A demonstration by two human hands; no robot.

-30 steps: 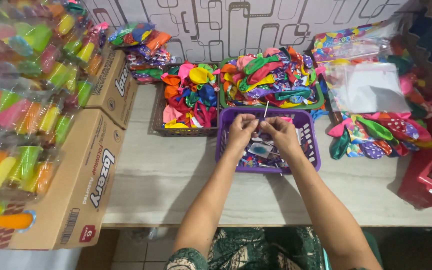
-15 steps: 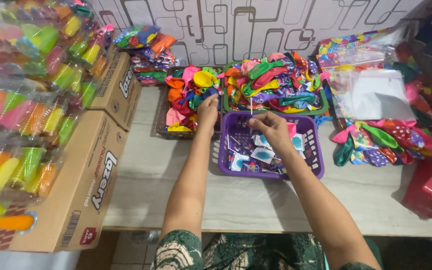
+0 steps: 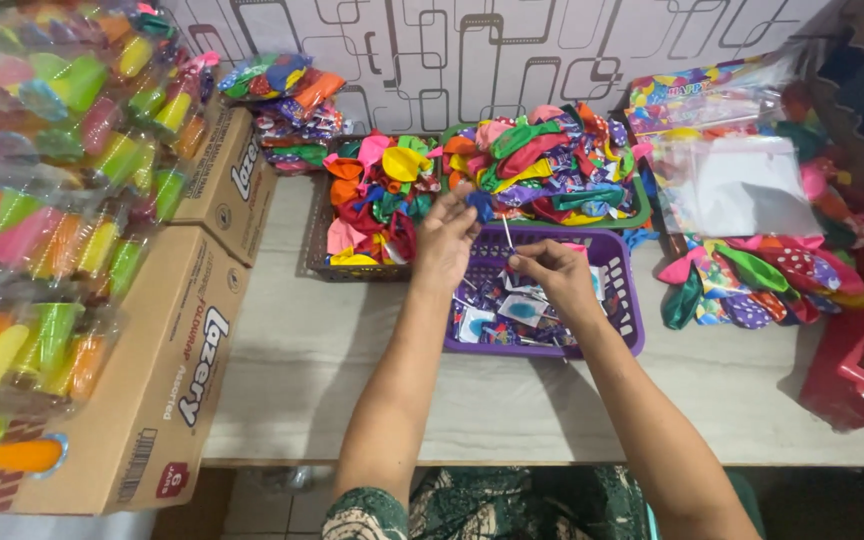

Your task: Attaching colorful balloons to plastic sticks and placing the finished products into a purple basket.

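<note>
The right hand [image 3: 557, 275] sits over the purple basket [image 3: 624, 300], fingers pinched together on a thin white stick [image 3: 507, 232] that stands nearly upright out of the grip. The left hand [image 3: 449, 243] is out ahead of it, at the far left corner of that basket, fingertips closed on a small blue balloon [image 3: 479, 203] right at the edge of the heaped trays. So both hands are clamped, one on the stick, one on the balloon, and the two pieces are near each other but apart.

Inside the purple basket lie small packets and loose bits, too jumbled to tell one from another. To its far left is a brown basket [image 3: 318, 245] piled with pink, orange, red and yellow balloons; straight beyond it, a green tray [image 3: 642, 212] heaped with green, red and purple ones. On the right lie printed balloons [image 3: 752, 285] and a clear plastic bag [image 3: 742, 185], with a red tape dispenser [image 3: 857, 370] at the near right edge. Cardboard boxes [image 3: 167, 390] line the left side.

By the look of it, this is the pick-up stage: balloon chosen, stick ready. The next move would call for bringing the balloon's neck to the stick's top end, a fine two-handed alignment with little room for slip.
</note>
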